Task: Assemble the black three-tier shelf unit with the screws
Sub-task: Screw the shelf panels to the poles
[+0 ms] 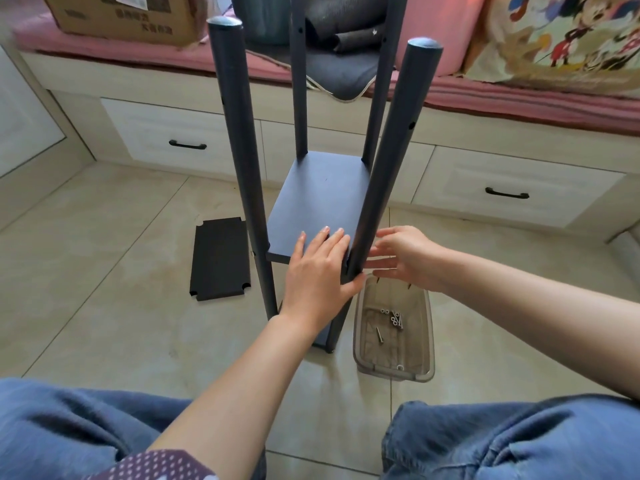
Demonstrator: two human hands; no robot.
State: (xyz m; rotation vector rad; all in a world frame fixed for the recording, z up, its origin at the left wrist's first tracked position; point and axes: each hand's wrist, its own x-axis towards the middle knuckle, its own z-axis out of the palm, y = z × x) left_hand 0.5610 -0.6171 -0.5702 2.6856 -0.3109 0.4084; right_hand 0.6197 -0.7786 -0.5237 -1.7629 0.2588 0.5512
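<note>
The black shelf unit stands upright on the tiled floor with several round black posts [384,157] rising toward me. A black shelf board [318,199] sits between the posts at mid height. My left hand [318,271] lies flat on the near edge of that board, its thumb against the near right post. My right hand [405,258] is just right of the same post, fingers straight and touching it. A loose black shelf board [220,259] lies flat on the floor to the left. Silver screws [393,318] lie in a clear plastic box [426,351].
The plastic box sits on the floor right of the unit, under my right hand. A bench with white drawers [173,140] and pink cushions runs along the back, holding a cardboard box [121,15]. My knees in blue jeans fill the bottom of the view.
</note>
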